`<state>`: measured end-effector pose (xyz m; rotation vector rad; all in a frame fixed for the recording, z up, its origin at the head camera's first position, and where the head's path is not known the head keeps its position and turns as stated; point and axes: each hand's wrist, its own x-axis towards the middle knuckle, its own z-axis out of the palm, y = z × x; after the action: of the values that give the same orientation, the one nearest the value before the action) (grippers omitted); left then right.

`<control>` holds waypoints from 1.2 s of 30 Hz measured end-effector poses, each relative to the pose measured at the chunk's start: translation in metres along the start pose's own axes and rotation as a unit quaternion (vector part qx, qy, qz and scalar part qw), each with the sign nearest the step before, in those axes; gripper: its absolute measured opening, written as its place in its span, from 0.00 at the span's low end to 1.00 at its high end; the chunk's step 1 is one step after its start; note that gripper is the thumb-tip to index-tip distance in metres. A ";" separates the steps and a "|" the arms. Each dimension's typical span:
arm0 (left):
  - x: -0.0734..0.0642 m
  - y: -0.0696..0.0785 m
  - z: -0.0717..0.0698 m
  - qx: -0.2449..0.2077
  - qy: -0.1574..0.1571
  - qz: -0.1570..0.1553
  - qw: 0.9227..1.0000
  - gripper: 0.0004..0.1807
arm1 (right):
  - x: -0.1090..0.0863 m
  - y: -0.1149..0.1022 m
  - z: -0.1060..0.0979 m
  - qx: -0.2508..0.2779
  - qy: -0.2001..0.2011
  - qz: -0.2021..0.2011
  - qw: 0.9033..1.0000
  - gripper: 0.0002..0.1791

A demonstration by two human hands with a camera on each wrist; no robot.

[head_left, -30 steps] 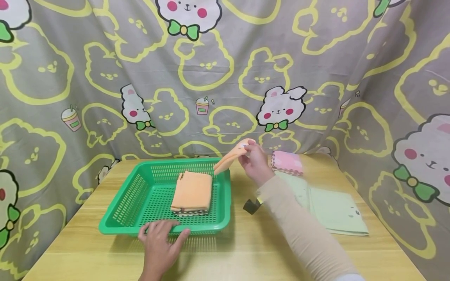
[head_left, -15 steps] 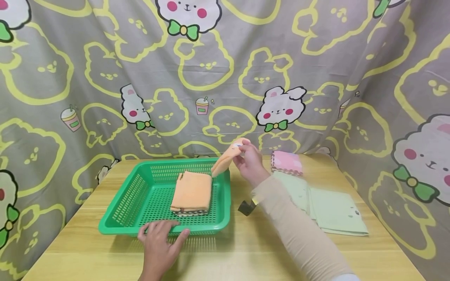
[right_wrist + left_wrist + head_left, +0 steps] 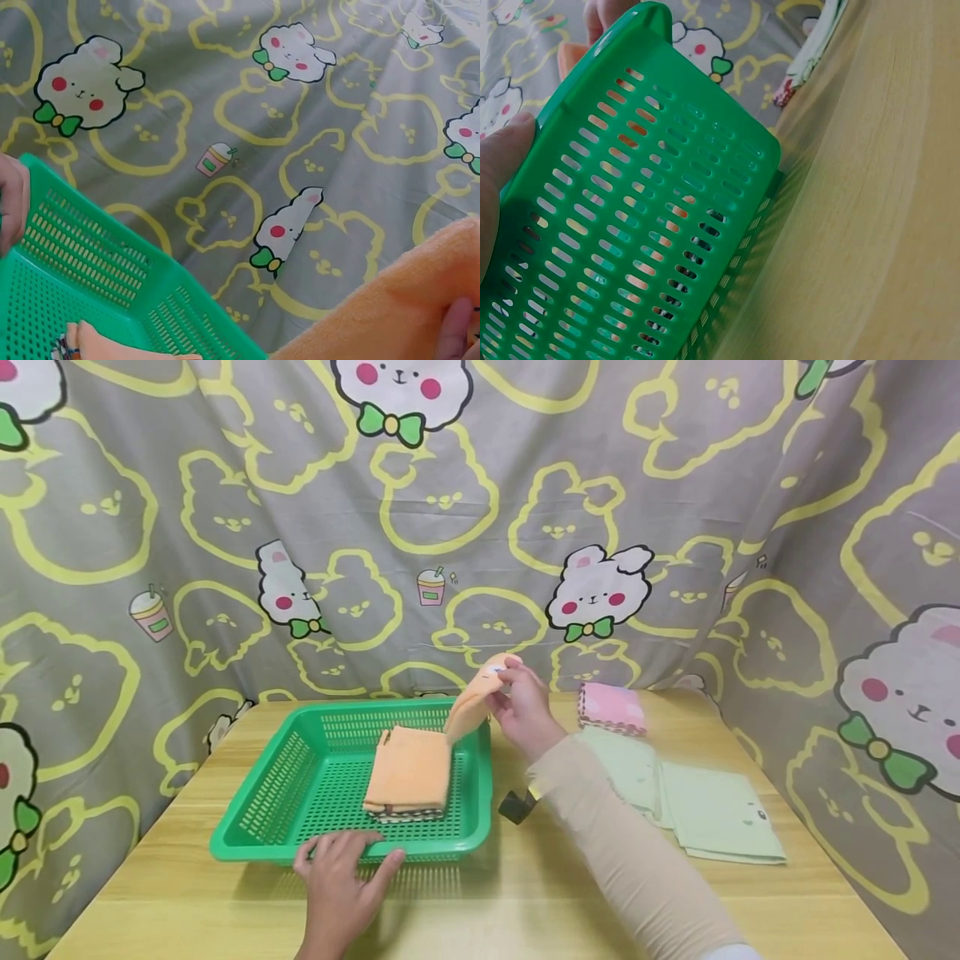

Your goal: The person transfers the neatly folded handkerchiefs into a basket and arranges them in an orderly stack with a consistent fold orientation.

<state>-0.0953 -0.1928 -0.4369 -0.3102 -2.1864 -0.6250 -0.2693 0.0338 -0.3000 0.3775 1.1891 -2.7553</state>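
My right hand pinches a folded orange towel at its upper end, thumb on the near side. The towel droops toward the right back part of a green plastic basket, its lower end overlapping a second folded orange towel in the head view. That second towel lies in the basket on top of a checkered-edged cloth. My left hand grips the basket's front rim, fingers over the edge. In the left wrist view its thumb lies along the rim.
Two pale green folded towels lie on the wooden table at the right. Behind them sits a pink folded towel with a checkered edge. A black strap-like piece shows under my right forearm. A patterned curtain encloses the back.
My right hand has moved left and slightly down with the orange towel, bringing it farther over the basket. The left hand and the basket have not moved.
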 end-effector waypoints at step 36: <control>0.000 0.001 0.000 -0.004 0.002 -0.003 1.000 0.24 | 0.008 0.031 0.004 0.038 -0.089 0.014 0.995 0.24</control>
<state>-0.0951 -0.1920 -0.4365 -0.3057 -2.1820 -0.6371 -0.2718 0.0093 -0.3211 0.1495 1.0296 -2.7477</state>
